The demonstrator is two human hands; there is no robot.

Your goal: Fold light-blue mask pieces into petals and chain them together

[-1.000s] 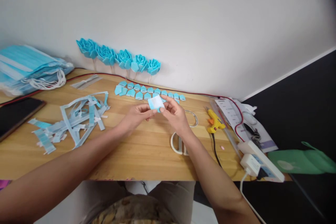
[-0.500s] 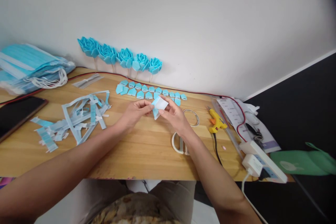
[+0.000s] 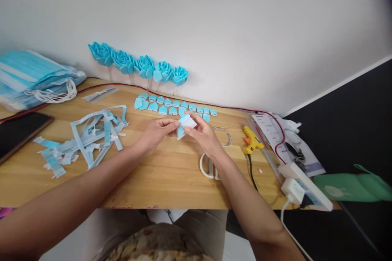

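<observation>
Both hands meet over the middle of the wooden table (image 3: 159, 179). My left hand (image 3: 157, 131) and my right hand (image 3: 203, 133) pinch a small blue and white fabric piece (image 3: 185, 124) between their fingertips, partly folded. Just beyond the hands lie two rows of folded blue petals (image 3: 171, 107). Several finished blue fabric roses (image 3: 137, 65) lean against the white wall behind them.
Cut blue strips (image 3: 85, 136) lie at the left, a stack of blue face masks (image 3: 33, 79) and a dark phone (image 3: 18, 130) farther left. White-handled scissors (image 3: 208, 167), a wire ring (image 3: 225, 136), a yellow glue gun (image 3: 251, 140) and a power strip (image 3: 304, 187) sit at the right.
The flat square piece has been folded over between my fingers and drawn slightly toward me. Both hands stayed in nearly the same spot.
</observation>
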